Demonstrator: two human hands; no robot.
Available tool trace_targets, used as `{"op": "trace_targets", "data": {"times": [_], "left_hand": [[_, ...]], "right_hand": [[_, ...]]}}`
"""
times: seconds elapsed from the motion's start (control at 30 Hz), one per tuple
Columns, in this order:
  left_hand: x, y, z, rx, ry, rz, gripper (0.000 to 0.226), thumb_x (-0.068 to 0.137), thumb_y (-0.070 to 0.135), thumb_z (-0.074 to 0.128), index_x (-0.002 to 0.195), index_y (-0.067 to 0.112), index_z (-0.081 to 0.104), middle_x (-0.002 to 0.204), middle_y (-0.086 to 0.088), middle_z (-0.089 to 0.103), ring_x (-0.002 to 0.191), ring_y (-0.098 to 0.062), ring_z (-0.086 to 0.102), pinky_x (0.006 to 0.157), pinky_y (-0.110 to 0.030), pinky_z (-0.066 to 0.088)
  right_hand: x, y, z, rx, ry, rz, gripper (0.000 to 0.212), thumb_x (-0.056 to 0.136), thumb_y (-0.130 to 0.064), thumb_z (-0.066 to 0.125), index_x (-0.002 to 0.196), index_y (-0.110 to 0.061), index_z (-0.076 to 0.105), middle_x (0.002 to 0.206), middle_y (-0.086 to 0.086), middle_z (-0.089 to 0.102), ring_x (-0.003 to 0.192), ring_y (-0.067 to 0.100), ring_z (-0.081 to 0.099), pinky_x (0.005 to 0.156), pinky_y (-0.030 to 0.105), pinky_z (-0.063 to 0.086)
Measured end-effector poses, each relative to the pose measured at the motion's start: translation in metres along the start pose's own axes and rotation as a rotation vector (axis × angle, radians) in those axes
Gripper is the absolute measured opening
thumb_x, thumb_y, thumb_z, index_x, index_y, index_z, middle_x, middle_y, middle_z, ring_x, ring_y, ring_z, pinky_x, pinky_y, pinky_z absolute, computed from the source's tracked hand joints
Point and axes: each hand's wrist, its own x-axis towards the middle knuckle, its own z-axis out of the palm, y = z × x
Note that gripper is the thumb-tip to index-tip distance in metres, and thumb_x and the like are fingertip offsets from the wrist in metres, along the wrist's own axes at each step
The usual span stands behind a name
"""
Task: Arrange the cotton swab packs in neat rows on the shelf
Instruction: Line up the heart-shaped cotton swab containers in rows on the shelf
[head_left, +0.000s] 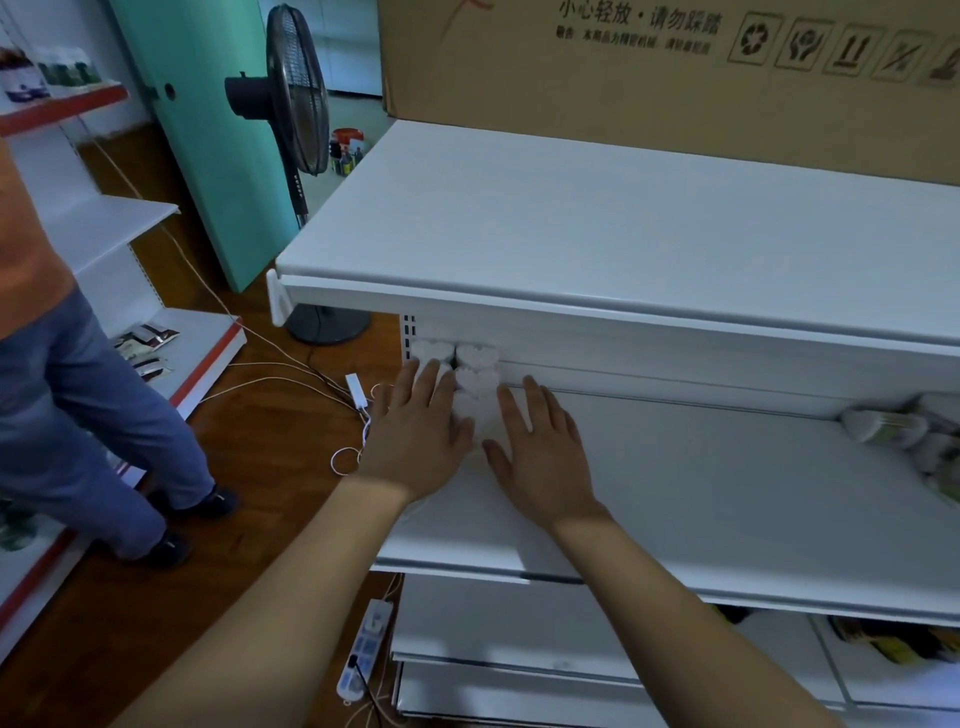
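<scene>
While both flat hands flank heart-shaped cotton swab packs (477, 371) at the shelf's (727, 483) back left corner, left hand (415, 434) fingers spread, right hand (540, 441) fingers together, cardboard box (649, 78) reading "小心轻放·请勿踩踏"

left hand (421, 436) covering front packs (477, 382), loose packs (883, 428) blurred

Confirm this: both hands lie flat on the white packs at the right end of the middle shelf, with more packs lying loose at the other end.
Wrong end. The head view shows the left hand and right hand flat around the white packs at the left end of the middle shelf; the loose packs lie at the right end.
</scene>
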Motion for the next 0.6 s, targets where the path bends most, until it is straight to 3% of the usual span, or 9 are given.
{"op": "trace_targets", "data": {"times": [0.13, 0.27, 0.4, 0.53, 0.6], "left_hand": [[0.013, 0.043, 0.011, -0.033, 0.082, 0.105, 0.082, 0.092, 0.057, 0.016, 0.153, 0.007, 0.037, 0.162, -0.016, 0.030, 0.153, -0.035, 0.016, 0.122, -0.057, 0.015], [0.019, 0.099, 0.022, -0.037, 0.021, 0.161, 0.090, 0.087, 0.063, 0.004, 0.158, 0.011, 0.025, 0.167, -0.010, 0.018, 0.156, -0.029, 0.005, 0.125, -0.052, 0.005], [0.025, 0.166, 0.035, -0.010, -0.039, 0.230, 0.075, 0.099, 0.058, 0.015, 0.160, 0.015, 0.017, 0.169, -0.006, 0.009, 0.156, -0.025, -0.004, 0.125, -0.048, 0.000], [0.031, 0.246, 0.052, -0.005, -0.093, 0.295, 0.067, 0.105, 0.052, 0.027, 0.161, 0.018, 0.013, 0.169, -0.004, 0.003, 0.155, -0.022, -0.008, 0.125, -0.046, -0.004], [0.035, 0.291, 0.063, -0.011, -0.120, 0.323, 0.067, 0.105, 0.052, 0.026, 0.161, 0.018, 0.012, 0.169, -0.003, 0.003, 0.155, -0.021, -0.008, 0.125, -0.045, -0.005]], "right_hand": [[-0.015, 0.034, -0.022, -0.042, 0.011, 0.056, 0.064, 0.096, -0.052, 0.038, 0.144, -0.012, 0.051, 0.154, 0.023, 0.039, 0.139, 0.043, 0.041, 0.110, 0.055, 0.037], [-0.035, 0.080, -0.045, -0.088, -0.014, 0.145, 0.066, 0.095, -0.054, 0.034, 0.140, -0.012, 0.056, 0.150, 0.022, 0.045, 0.138, 0.042, 0.042, 0.110, 0.056, 0.039], [-0.066, 0.136, -0.075, -0.130, -0.103, 0.268, 0.077, 0.092, -0.062, 0.017, 0.151, -0.018, 0.042, 0.160, 0.015, 0.031, 0.149, 0.035, 0.025, 0.120, 0.048, 0.019], [-0.102, 0.208, -0.096, -0.192, -0.034, 0.343, 0.069, 0.091, -0.057, 0.029, 0.133, -0.014, 0.064, 0.139, 0.018, 0.058, 0.131, 0.040, 0.052, 0.106, 0.053, 0.041], [-0.120, 0.247, -0.108, -0.197, -0.038, 0.357, 0.064, 0.090, -0.053, 0.035, 0.126, -0.011, 0.068, 0.130, 0.020, 0.064, 0.124, 0.041, 0.058, 0.100, 0.055, 0.047]]}}
